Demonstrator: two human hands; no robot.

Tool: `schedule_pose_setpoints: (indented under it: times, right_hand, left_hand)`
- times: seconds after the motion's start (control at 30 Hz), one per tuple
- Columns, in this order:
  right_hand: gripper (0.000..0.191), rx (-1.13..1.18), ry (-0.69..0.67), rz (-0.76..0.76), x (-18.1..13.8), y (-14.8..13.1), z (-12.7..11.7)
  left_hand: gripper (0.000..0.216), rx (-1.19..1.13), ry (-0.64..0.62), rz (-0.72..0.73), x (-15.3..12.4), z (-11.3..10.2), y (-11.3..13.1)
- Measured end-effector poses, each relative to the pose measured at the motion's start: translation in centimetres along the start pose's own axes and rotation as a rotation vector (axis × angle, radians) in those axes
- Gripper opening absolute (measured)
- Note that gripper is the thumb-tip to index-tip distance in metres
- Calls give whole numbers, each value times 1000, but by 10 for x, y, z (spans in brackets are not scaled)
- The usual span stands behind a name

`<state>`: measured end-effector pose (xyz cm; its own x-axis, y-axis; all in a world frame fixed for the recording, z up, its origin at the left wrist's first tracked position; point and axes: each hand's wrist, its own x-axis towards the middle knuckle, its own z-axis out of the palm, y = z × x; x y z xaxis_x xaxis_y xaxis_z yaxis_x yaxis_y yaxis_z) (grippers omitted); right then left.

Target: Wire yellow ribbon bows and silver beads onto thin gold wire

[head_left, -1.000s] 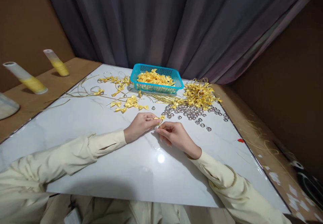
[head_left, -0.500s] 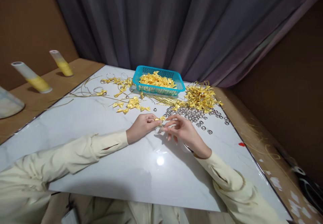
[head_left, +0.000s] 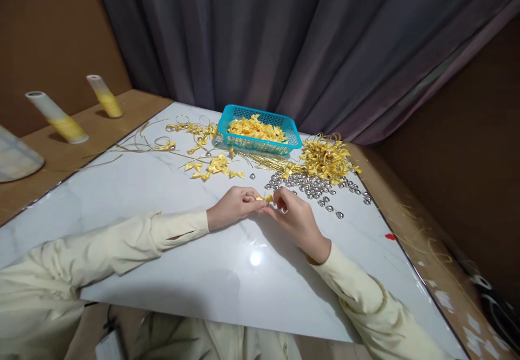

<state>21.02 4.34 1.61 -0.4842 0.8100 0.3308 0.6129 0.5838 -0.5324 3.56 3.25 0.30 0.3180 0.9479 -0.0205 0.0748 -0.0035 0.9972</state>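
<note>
My left hand (head_left: 233, 207) and my right hand (head_left: 294, 217) meet at the middle of the white table (head_left: 162, 224), fingertips pinched together on one small yellow ribbon bow (head_left: 267, 198). Both wrists rest on the tabletop. Just beyond my right hand lies a scatter of small silver beads (head_left: 314, 185). Several loose yellow bows (head_left: 213, 168) lie past my left hand.
A turquoise basket (head_left: 260, 144) of yellow bows stands at the far edge, with a heap of yellow bows on gold wires (head_left: 327, 157) to its right. Ribbon strips and rings (head_left: 179, 130) lie far left. Two spools (head_left: 57, 117) stand on the wooden ledge. A dark curtain hangs behind.
My right hand lifted with fingers spread near the beads, then closed back onto the bow beside my left hand. The view shifted slightly right.
</note>
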Motion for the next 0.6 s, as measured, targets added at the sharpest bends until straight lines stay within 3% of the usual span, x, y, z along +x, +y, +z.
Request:
schedule_pose_setpoints:
  times: [0.2, 0.37, 0.6]
  right_hand:
    - [31, 431, -132, 38, 9, 1, -13]
    - [33, 563, -262, 8, 6, -3, -8]
    - [35, 704, -96, 47, 6, -2, -3]
  left_hand:
    - [24, 79, -85, -4, -2, 2, -1]
    - [22, 93, -186, -41, -4, 3, 0]
    - [24, 72, -239, -47, -5, 4, -1]
